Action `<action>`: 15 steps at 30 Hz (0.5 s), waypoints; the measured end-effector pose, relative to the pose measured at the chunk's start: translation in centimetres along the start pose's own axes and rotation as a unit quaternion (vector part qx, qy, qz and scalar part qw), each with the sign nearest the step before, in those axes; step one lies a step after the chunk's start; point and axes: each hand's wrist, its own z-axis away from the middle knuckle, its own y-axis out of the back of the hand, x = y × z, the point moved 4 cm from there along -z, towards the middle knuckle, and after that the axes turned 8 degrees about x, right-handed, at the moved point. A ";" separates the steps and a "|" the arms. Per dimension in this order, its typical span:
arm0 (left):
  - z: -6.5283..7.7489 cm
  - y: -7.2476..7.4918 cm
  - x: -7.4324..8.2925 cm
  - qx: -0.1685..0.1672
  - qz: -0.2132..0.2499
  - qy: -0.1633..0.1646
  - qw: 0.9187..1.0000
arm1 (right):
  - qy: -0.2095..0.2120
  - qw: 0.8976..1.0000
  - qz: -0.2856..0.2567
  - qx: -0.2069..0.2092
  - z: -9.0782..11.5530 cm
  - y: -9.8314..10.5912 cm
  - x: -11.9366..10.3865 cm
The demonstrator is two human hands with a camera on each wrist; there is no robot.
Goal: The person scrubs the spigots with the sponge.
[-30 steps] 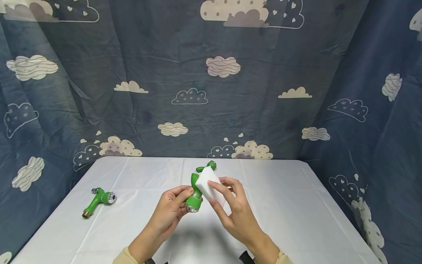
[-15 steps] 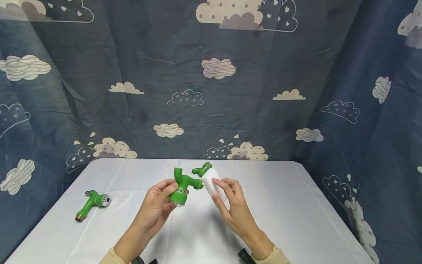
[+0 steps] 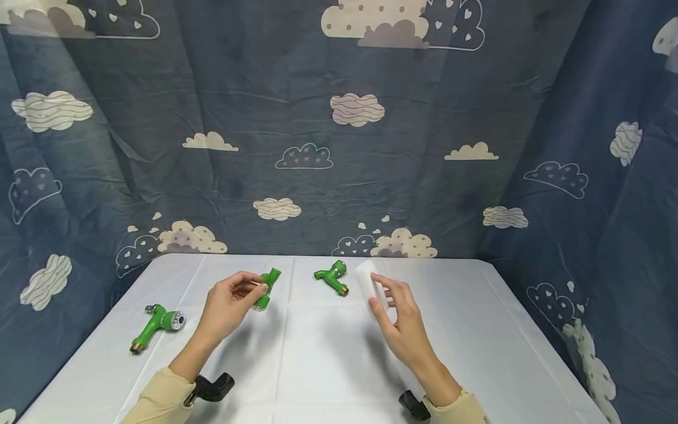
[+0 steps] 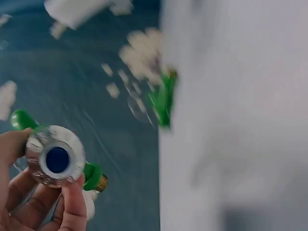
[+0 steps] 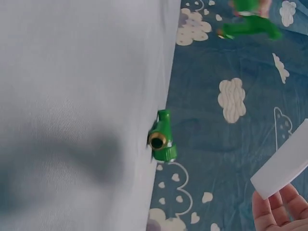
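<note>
My left hand (image 3: pixel 225 309) pinches a green tap (image 3: pixel 272 275) above the left of the table, partly hidden by the fingers. In the left wrist view, this tap's chrome collar (image 4: pixel 72 144) faces the camera, and a brass threaded end sticks out past the fingers. Over on the right, my right hand (image 3: pixel 408 333) holds a white rectangular sponge (image 3: pixel 366 280) between thumb and fingertips, tilted and raised above the cloth. A second green tap (image 3: pixel 331 274) lies on the table between the hands, toward the back. The right wrist view shows its brass opening (image 5: pixel 157 141).
A third green tap (image 3: pixel 155 328) with a chrome end lies at the table's left. White cloth (image 3: pixel 328 377) covers the table, and a dark blue curtain (image 3: pixel 296 76) with cloud prints hangs behind and at both sides. Black camera mounts (image 3: pixel 214 388) sit at the wrists.
The two hands have drawn apart: the left moved left with its tap, the right moved right with the sponge. The tap at the back, earlier partly covered by the sponge, shows fully.
</note>
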 end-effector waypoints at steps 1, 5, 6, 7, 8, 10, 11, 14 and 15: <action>-0.5 0.4 -0.7 0.007 -0.040 -0.019 0.999 | -0.003 1.000 -0.001 -0.002 0.0 0.0 0.1; -2.1 1.2 -3.4 0.010 -0.166 -0.079 0.983 | -0.012 1.000 0.003 -0.009 0.3 0.4 0.6; -2.4 1.3 -3.9 0.006 -0.189 -0.090 0.978 | -0.013 1.000 0.003 -0.011 0.2 0.6 0.7; -2.8 1.3 -4.4 0.002 -0.209 -0.098 0.973 | -0.014 1.000 0.003 -0.012 0.2 0.7 0.8; -3.1 1.4 -4.8 -0.005 -0.227 -0.104 0.968 | -0.014 1.000 0.001 -0.011 0.1 0.8 0.9; -3.6 1.3 -5.4 -0.019 -0.253 -0.113 0.961 | -0.014 1.000 -0.004 -0.010 -0.2 0.9 1.0; -3.8 1.3 -5.6 -0.026 -0.263 -0.116 0.957 | -0.013 1.000 -0.007 -0.010 -0.3 0.9 1.0; -4.3 0.8 -5.9 -0.048 -0.282 -0.116 0.951 | -0.013 1.000 -0.010 -0.008 -0.6 1.2 1.0; -4.4 0.5 -6.0 -0.056 -0.285 -0.116 0.950 | -0.012 1.000 -0.009 -0.009 -0.7 1.3 1.0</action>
